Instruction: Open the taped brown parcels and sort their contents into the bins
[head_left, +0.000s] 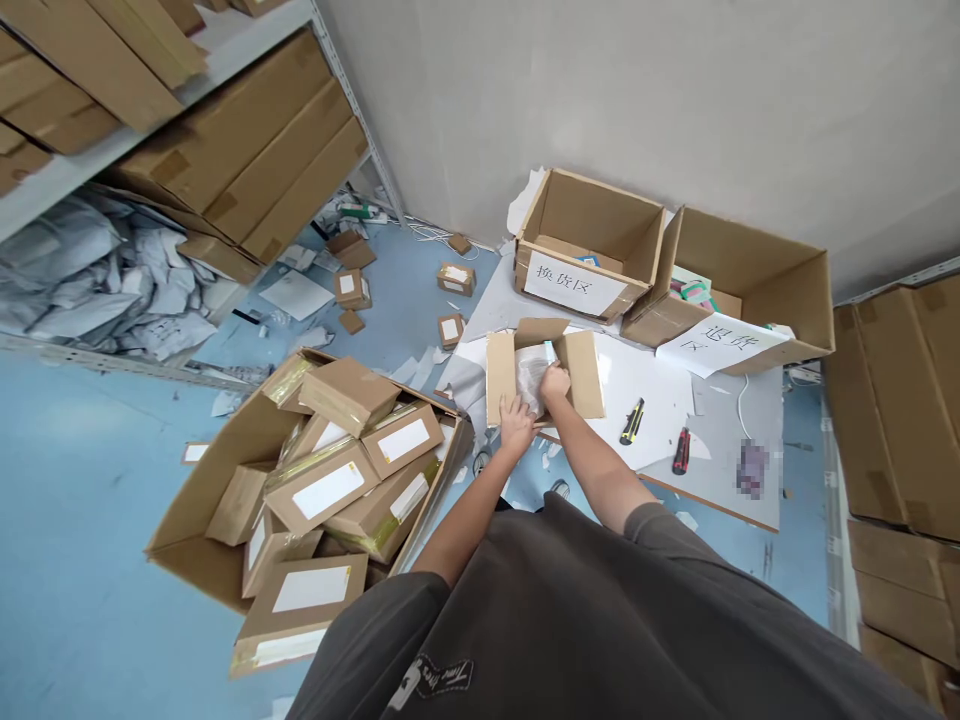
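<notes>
A small cardboard box (586,372) stands with its flaps open at the near left of the white table (645,385). Inside it is a clear, wrinkled plastic-wrapped item (532,372) with a bit of green at its top. My left hand (517,422) rests at the box's near left edge, fingers apart, its fingertips by the plastic. My right hand (555,383) reaches into the box with its fingers closed on the wrapped item's right side. A yellow-and-black cutter (632,421) and a red-and-black cutter (682,451) lie on the table to the right.
Two large open boxes with handwritten paper signs (574,286) (724,343) stand along the table's back. A big carton (202,510) of sealed parcels stands at left. Shelves (225,75) hold cartons. Small boxes and paper scraps litter the blue floor (82,450). More cartons (892,400) stand at right.
</notes>
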